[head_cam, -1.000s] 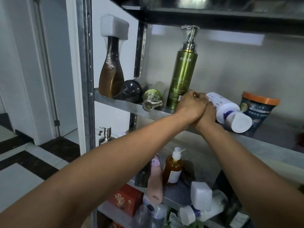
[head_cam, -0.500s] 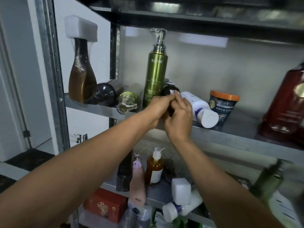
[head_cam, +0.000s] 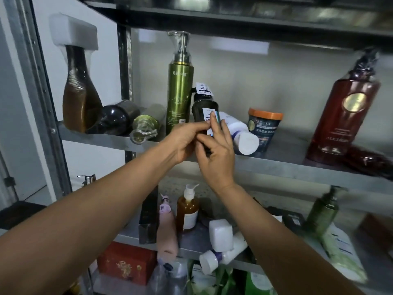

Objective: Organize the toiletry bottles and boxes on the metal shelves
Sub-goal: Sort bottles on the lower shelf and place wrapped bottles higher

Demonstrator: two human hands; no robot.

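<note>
**Two hands on one dark bottle at the middle shelf**

Seven bottles and one tub line the middle metal shelf (head_cam: 287, 167), which crosses the centre of the frame. From the left they are:

- one amber bottle (head_cam: 81, 96) standing under a white foam cap
- one black round bottle (head_cam: 116, 118) on its side
- one green-gold bottle (head_cam: 146, 126) on its side
- one tall green pump bottle (head_cam: 179, 94) standing upright
- one dark bottle (head_cam: 204, 111) in the hands
- one white bottle (head_cam: 240, 133) on its side
- one orange-lidded tub (head_cam: 264, 126)
- one large red bottle (head_cam: 344, 116) at the right edge

The dark bottle is near upright, just right of the tall green pump bottle and in front of the white one. The hands hide its base, so I cannot tell whether it touches the shelf.

Both forearms reach up from the lower corners and meet at centre frame. The left hand (head_cam: 182, 141) wraps curled fingers round the bottle's lower part from the left. The right hand (head_cam: 217, 160) grips it from the front. Its thumb is on the bottle's left side, and its fingers (head_cam: 213, 122) are pressed together, lying straight up along the white label.

On the lower shelf, from the left, are one black box (head_cam: 148, 218), one pink bottle (head_cam: 167, 233), one brown pump bottle (head_cam: 188, 211) and one blurred green pump bottle (head_cam: 323, 213). One red box (head_cam: 127, 262) sits lower left.
</note>
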